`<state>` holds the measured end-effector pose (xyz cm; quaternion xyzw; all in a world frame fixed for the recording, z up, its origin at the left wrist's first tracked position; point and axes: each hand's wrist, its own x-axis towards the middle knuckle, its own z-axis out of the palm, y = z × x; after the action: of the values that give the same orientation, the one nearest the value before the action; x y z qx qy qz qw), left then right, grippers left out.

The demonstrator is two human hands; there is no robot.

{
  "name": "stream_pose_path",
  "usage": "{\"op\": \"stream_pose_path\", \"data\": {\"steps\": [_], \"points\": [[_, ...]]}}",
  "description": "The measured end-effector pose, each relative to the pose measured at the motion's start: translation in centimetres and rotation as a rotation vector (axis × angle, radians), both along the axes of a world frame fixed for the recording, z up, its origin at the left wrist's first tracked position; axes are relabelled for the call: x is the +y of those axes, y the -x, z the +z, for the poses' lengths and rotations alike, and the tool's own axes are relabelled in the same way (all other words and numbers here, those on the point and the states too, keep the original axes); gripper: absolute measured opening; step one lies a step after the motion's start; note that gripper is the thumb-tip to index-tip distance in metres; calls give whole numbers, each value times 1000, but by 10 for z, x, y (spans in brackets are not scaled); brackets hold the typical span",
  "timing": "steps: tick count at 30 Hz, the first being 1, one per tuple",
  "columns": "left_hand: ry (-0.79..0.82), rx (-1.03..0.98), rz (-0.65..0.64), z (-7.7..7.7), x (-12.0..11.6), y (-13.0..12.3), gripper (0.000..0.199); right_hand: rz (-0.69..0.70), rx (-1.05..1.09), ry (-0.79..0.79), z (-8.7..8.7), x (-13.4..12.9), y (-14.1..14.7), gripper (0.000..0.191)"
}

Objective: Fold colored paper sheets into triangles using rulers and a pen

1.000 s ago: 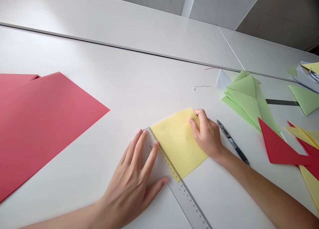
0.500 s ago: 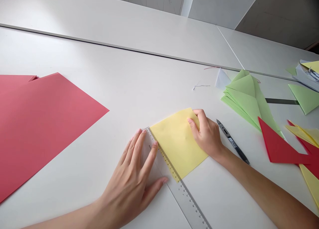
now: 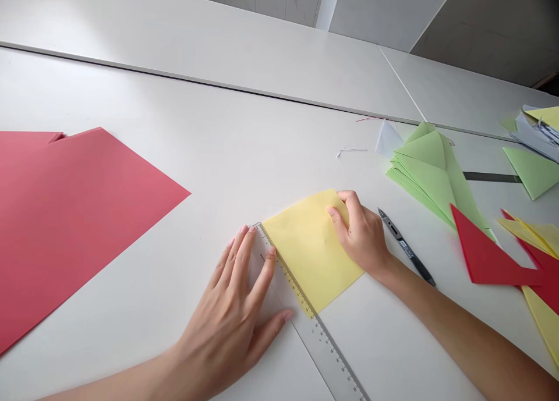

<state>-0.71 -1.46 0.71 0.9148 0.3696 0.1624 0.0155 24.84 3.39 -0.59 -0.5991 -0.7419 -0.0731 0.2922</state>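
One yellow paper square (image 3: 308,255) sits under the edge of a clear plastic ruler (image 3: 325,354)

On my feed, the square lies turned like a diamond on a smooth white table (image 3: 279,156), its matte paper faintly dimpled. The ruler's graduated edge overlaps the square's lower-left side. I have the left hand (image 3: 227,313) open, palm down, its spread fingers (image 3: 244,255) pressing on the ruler's rigid, tick-marked plastic. The right hand (image 3: 360,235) is curled over the square's upper-right side, fingertips on the paper; I cannot tell whether it is actually pinching the sheet.

Just beside the right hand lies a slim black-and-grey pen (image 3: 406,247). Farther right, a fanned stack of pointed green paper folds (image 3: 425,177) overlaps a sharp red paper triangle (image 3: 484,255), with yellow paper folds (image 3: 541,308) at the frame's edge. Well apart on the left, a large flat sheet of coral-red paper (image 3: 87,215) shows straight edges and a small notch along its top.
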Motion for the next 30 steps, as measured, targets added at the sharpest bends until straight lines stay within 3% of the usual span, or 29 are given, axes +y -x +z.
{"op": "stream_pose_path", "data": {"steps": [13,22,30], "points": [[-7,9,-9,1,0,-1,63,-3,35,18,1,-1,-1,6],[3,11,-26,0,3,-4,65,43,162,-68,4,-2,-3,8],[-54,16,-34,3,6,-9,64,50,138,-75,1,1,-7,11]]}}
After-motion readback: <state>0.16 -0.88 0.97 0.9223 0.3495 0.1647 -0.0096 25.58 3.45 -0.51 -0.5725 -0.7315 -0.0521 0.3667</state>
